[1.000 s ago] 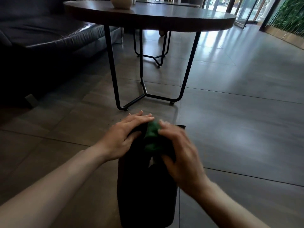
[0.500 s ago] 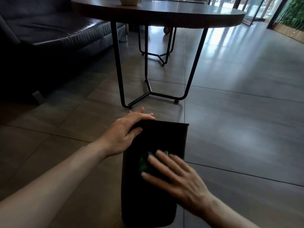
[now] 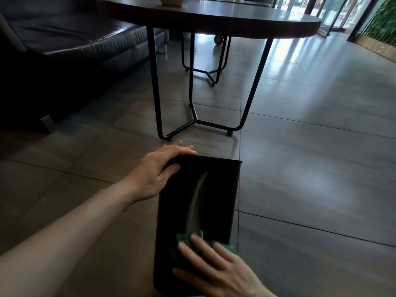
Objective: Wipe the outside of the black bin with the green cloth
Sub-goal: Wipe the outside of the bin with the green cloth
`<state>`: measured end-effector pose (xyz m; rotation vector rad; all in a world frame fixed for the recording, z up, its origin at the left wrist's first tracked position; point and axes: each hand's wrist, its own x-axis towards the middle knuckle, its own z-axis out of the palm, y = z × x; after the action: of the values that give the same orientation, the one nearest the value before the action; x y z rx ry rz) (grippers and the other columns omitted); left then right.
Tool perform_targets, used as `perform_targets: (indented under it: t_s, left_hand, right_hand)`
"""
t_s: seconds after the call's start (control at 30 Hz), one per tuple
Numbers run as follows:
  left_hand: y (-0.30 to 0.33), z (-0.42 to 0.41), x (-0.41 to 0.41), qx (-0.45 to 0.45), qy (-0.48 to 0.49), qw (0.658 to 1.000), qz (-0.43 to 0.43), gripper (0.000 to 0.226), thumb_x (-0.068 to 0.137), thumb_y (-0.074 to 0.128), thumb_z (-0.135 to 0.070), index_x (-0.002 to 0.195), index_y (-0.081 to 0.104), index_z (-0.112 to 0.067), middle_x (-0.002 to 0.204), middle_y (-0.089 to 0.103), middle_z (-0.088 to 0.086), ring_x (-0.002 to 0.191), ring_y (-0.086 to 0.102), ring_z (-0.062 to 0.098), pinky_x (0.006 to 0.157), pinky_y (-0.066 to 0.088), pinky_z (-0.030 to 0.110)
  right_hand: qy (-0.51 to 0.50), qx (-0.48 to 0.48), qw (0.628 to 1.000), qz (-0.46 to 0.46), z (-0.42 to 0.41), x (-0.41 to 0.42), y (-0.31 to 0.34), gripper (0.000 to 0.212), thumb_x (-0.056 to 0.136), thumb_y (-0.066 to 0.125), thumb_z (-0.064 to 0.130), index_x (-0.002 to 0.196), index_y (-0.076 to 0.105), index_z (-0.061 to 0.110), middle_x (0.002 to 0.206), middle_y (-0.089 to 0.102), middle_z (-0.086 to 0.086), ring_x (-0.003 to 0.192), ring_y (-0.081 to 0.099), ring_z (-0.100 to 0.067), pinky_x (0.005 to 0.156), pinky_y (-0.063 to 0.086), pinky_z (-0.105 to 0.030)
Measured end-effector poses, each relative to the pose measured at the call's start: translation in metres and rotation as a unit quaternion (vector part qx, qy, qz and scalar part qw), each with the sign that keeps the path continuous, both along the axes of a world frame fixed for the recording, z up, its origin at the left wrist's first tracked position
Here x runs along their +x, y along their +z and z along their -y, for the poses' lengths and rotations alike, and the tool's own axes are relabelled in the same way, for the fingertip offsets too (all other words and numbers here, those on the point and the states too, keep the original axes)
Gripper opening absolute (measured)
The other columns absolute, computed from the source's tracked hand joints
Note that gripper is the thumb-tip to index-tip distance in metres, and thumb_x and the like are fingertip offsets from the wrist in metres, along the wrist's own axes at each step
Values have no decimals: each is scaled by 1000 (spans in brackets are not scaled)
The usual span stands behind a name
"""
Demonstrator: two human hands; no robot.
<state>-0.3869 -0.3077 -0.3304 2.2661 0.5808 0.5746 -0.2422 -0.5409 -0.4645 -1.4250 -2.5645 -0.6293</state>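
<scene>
Under the right hand (image 3: 216, 269), in the head view, the green cloth (image 3: 184, 237) has travelled from the far rim of the black bin (image 3: 197, 202) down to its near end over the last second. One second ago both hands met at the rim with the cloth bunched between them; half a second ago the right hand was pressing the cloth at mid-length of the side. Now the fingers lie straight and spread, flat on the cloth, pressing it against the bin wall close to the body. A pale curved streak (image 3: 196, 200) runs along the wall ahead of the right hand, probably a sheen or damp trail left by the pass.

The left hand (image 3: 158, 170) has kept its place at the far left corner: fingers curled over the rim, thumb on the upper face, gripping the bin to steady it.

Judgement: one full-length stroke on this face is complete or nearly so. Other faces are not visible, so their condition cannot be told.

The bin lies between the two hands, tipped toward the person, mouth pointing away, on the tiled floor (image 3: 310, 168). Its surface is matte black, smooth, tapering toward the base. Beyond the left hand stands a round table (image 3: 214, 20) on thin metal legs.
</scene>
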Motion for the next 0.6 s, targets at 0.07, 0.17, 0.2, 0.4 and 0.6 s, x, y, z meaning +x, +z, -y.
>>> perform_targets:
  t_s: [0.07, 0.17, 0.2, 0.4, 0.6]
  left_hand:
    - [-1, 2, 1, 0, -6, 1000, 1, 47, 98, 54, 2, 134, 58, -27, 144, 56, -14, 148, 28, 0, 124, 24, 38]
    - [-1, 2, 4, 1, -4, 1000, 6, 48, 97, 55, 3, 134, 58, -27, 144, 56, -14, 148, 29, 1, 124, 24, 39]
    - [-1, 2, 5, 2, -6, 1000, 7, 48, 97, 55, 3, 134, 58, -28, 144, 56, -14, 148, 29, 2, 124, 24, 38]
    - [-2, 3, 11, 46, 1, 999, -5, 51, 97, 53, 5, 138, 56, -25, 144, 53, -15, 148, 33, 7, 121, 18, 17]
    - [-4, -2, 3, -2, 0, 1000, 4, 51, 96, 55, 4, 132, 59, -32, 142, 57, -16, 147, 30, -1, 124, 21, 31]
  right_hand:
    - [20, -5, 1000, 15, 4, 11, 1, 48, 109, 43, 30, 156, 35, 34, 167, 29, -7, 145, 44, -27, 92, 57, -32]
    - [3, 11, 997, -76, -14, 28, 25, 44, 108, 48, 22, 151, 46, 33, 164, 37, -6, 147, 41, -32, 98, 54, -41]
    - [-21, 24, 992, -126, -24, 33, 37, 43, 107, 50, 21, 149, 50, 31, 162, 39, -9, 147, 40, -34, 101, 53, -45]
    - [-198, 121, 921, -314, -82, 35, 94, 46, 98, 59, 11, 142, 60, 23, 149, 48, -18, 136, 46, -38, 98, 55, -52]
    - [-27, 35, 991, -124, -9, -3, 16, 35, 105, 52, 21, 138, 59, 34, 147, 59, -7, 129, 60, -32, 90, 59, -40]
